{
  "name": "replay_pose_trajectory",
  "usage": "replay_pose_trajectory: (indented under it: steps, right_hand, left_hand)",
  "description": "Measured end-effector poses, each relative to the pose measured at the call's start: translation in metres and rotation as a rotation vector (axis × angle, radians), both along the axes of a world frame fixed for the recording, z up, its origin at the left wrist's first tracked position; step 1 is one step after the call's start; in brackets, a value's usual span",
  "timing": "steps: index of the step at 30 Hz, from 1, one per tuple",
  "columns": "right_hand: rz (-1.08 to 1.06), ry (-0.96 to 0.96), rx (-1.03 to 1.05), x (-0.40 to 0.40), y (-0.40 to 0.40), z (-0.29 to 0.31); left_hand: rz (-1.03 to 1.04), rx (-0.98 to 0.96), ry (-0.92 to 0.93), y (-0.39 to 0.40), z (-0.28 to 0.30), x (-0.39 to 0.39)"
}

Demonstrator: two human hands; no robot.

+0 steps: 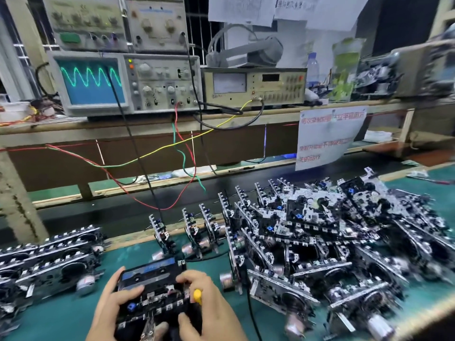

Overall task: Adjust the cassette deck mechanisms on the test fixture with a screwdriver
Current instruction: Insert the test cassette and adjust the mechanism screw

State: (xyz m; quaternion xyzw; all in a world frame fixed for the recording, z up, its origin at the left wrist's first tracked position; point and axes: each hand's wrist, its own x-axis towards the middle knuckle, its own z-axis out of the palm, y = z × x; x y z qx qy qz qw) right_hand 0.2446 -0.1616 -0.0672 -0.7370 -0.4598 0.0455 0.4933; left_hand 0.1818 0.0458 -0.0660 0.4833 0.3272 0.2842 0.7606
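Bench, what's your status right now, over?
Both hands grip the cassette mechanism. Yellow screwdriver tucked in right hand. Oscilloscope shows wave. Piled mechanisms crowd right.

Both hands low at the near edge of the bench, close together. Left hand [115, 301] comes in from the lower left, thumb up along the far side, fingers curled in a grip, index laid flat across. Right hand [209, 306] from the lower right, fingers curled, thumb tucked under, gripping too.
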Motion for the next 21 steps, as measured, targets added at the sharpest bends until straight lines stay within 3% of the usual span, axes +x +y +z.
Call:
replay_pose_trajectory:
  steps: [8, 12, 15, 16, 19, 21]
  right_hand:
    - [-0.226, -0.122, 0.133, 0.001, 0.0, -0.011]
    - [-0.176, -0.184, 0.079, 0.007, -0.007, -0.001]
    - [-0.123, -0.172, 0.092, 0.001, -0.025, 0.029]
    - [-0.116, -0.157, 0.096, -0.002, -0.032, 0.039]
    - [-0.144, -0.028, 0.166, -0.007, -0.051, 0.055]
    - [-0.2, 0.142, 0.27, -0.005, -0.058, 0.054]
  left_hand:
    - [-0.06, 0.099, 0.06, -0.002, 0.007, -0.001]
    - [-0.21, 0.482, 0.169, -0.016, 0.009, -0.028]
    - [-0.311, 1.042, 0.302, -0.024, 0.01, -0.06]
    - [-0.355, 1.137, 0.32, -0.024, 0.014, -0.072]
    - [-0.375, 1.165, 0.313, -0.021, 0.037, -0.07]
    - [-0.369, 1.285, 0.417, -0.024, 0.055, -0.05]
